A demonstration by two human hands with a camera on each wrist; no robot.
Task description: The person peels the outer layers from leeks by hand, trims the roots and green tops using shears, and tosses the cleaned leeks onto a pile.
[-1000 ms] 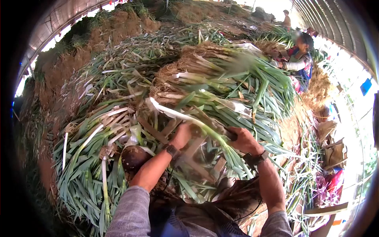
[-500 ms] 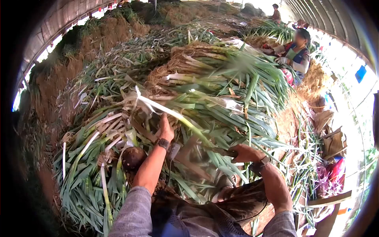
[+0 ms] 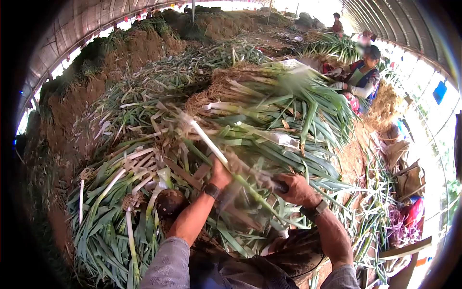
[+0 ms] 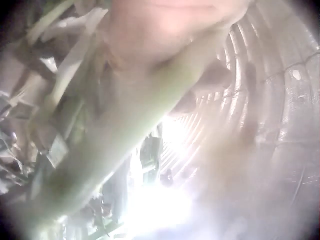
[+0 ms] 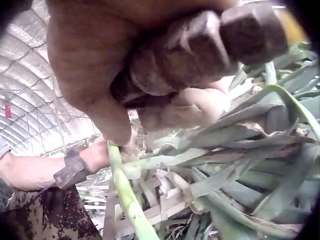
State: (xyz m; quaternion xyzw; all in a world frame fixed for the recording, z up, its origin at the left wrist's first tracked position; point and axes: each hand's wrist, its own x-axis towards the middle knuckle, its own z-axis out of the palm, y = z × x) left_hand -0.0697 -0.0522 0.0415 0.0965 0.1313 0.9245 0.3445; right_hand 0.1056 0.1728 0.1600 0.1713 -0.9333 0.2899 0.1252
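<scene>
In the head view, my left hand [image 3: 220, 174] grips a leek [image 3: 208, 139] at about its middle. Its white root end points up and away to the left, and its green end slants down to the right. The leek's pale green stem [image 4: 145, 107] fills much of the blurred left wrist view. Fingers of my right hand [image 3: 297, 190] wrap round the thick, dark brown handle [image 5: 185, 52] of a tool. Motion blurs the tool's far part, which reaches leftward across the leek close beside my left hand.
Leeks lie in a large heap [image 3: 269, 111] ahead, and another pile [image 3: 106, 212] spreads to my left. A brown rounded thing [image 3: 172, 203] sits beside my left forearm. Another person [image 3: 363, 77] works at the heap's far right. Boards [image 3: 406, 249] lie at the lower right.
My left hand has drawn back and right from half a second ago, with the leek now tilted more steeply. The tool in my right hand has come up against the leek. The head view has shifted slightly.
</scene>
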